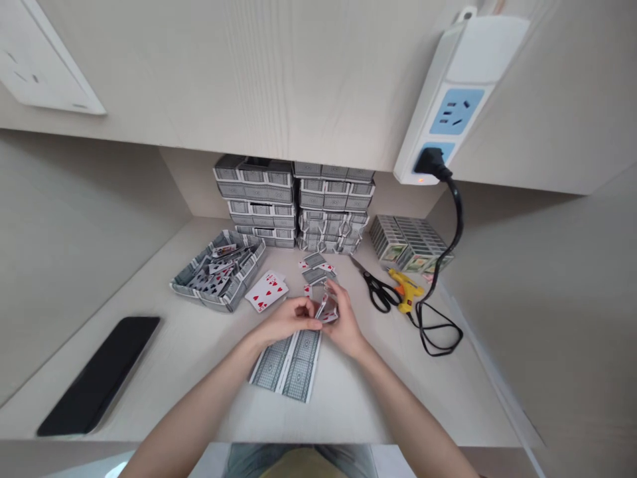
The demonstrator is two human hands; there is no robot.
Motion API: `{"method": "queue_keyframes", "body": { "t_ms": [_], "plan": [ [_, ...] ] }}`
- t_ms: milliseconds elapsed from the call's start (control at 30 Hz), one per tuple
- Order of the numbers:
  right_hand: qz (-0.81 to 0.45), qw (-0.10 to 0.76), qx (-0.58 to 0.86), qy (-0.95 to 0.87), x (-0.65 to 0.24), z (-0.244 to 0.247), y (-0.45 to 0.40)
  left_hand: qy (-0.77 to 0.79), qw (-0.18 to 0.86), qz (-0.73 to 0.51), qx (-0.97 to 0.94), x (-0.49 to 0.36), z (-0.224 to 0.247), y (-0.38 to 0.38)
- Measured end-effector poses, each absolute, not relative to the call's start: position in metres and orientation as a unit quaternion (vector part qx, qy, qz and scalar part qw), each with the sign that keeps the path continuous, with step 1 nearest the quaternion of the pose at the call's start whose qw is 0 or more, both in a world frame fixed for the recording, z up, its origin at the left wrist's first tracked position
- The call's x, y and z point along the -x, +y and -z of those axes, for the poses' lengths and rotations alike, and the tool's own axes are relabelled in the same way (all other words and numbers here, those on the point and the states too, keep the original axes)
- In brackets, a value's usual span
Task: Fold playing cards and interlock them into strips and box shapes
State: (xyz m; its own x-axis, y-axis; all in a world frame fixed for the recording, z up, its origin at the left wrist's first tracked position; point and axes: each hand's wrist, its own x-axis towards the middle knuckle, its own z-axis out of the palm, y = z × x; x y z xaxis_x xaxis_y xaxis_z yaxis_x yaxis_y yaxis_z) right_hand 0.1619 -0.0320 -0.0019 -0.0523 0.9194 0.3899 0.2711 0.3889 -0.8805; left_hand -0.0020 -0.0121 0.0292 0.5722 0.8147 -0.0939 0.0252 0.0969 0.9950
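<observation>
In the middle of the desk my left hand [286, 320] and my right hand [345, 326] meet around a folded playing card [323, 306]. Fingers of both hands are closed on it, and they cover part of it. Just below, a panel of grey-backed playing cards [291, 366] lies flat, its top edge under my left hand. Beyond my fingertips are several folded cards [314, 261], some with red pips showing. Left of my hands lies a small pile of loose cards [267, 291], hearts face up.
A tray made of cards [226, 302] holds loose cards at left, behind a black phone-like slab [102, 373]. Stacked card boxes [263, 192] line the back. Black scissors [381, 292] and a yellow glue gun [407, 291] lie at right, its cord [458, 219] rising to a power strip [458, 109].
</observation>
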Motion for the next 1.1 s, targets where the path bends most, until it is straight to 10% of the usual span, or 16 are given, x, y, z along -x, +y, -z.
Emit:
{"method": "queue_keyframes", "body": {
  "t_ms": [367,1100],
  "plan": [
    [-0.582,0.534,0.47,-0.394,-0.156,-0.002,-0.027,0.434,0.327,-0.386,-0.745,0.004,-0.018,-0.009],
    [-0.68,0.532,0.418,-0.282,-0.16,-0.004,-0.029,0.409,0.172,-0.317,-0.838,0.002,-0.018,-0.017]
  ]
}}
